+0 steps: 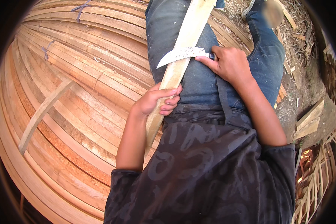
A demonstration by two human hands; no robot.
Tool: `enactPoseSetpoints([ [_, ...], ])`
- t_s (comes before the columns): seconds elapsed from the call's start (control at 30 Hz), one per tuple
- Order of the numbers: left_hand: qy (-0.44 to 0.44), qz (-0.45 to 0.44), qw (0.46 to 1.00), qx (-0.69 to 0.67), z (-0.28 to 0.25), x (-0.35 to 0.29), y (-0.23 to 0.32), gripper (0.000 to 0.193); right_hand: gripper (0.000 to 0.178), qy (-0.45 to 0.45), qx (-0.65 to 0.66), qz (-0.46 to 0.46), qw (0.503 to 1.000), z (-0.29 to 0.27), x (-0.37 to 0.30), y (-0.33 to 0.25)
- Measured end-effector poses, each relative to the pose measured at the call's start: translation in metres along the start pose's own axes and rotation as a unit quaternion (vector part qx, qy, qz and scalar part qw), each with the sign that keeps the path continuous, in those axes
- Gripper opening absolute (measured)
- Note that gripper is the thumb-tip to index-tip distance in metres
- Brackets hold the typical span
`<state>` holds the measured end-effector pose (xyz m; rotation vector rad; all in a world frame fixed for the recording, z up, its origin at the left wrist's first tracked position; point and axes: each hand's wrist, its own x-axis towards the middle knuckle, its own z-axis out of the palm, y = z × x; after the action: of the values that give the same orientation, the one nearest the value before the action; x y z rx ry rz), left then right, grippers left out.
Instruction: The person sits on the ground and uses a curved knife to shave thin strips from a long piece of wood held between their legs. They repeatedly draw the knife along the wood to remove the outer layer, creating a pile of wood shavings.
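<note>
"In the right hand (230, 66), at two o'clock?"
"Grips a curved knife (181, 55), laid across a pale wooden slat (175, 72) slanting from seven o'clock to one."
"In the left hand (153, 100)?"
"Clasps that slat."

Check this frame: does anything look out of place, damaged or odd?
One strip lies askew across the stacked planks on the left, against their direction. The knife in the right hand shows dark specks. Shavings litter the ground at upper right.
</note>
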<state>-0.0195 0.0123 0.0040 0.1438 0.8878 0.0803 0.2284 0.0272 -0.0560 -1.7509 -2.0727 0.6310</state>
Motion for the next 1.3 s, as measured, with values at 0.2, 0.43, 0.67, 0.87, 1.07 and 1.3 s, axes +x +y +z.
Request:
enactPoseSetpoints([
  [0.2,0.047,0.005,0.999,-0.002,0.01,-0.001,0.004,0.018,0.066,0.022,-0.06,0.026,0.998,0.001,0.016,0.017],
  [0.43,0.049,0.025,0.997,0.049,0.008,-0.002,-0.003,0.019,0.074,0.023,-0.078,0.356,0.931,-0.058,0.022,0.154],
  [0.67,0.103,0.017,0.989,0.103,0.019,0.005,0.005,0.018,0.066,-0.021,-0.009,0.122,0.992,-0.044,0.0,0.029],
  [0.87,0.183,0.026,0.975,0.121,0.033,0.004,0.005,0.019,0.064,0.012,-0.036,-0.016,0.999,-0.012,0.013,0.009],
  [1.07,0.18,0.05,0.971,0.15,0.035,0.006,-0.005,0.021,0.066,0.04,-0.152,0.115,0.981,-0.037,0.052,0.07],
  [1.3,0.156,0.045,0.977,0.138,0.025,0.008,-0.004,0.02,0.066,0.012,-0.043,0.056,0.997,-0.037,0.023,0.028],
])
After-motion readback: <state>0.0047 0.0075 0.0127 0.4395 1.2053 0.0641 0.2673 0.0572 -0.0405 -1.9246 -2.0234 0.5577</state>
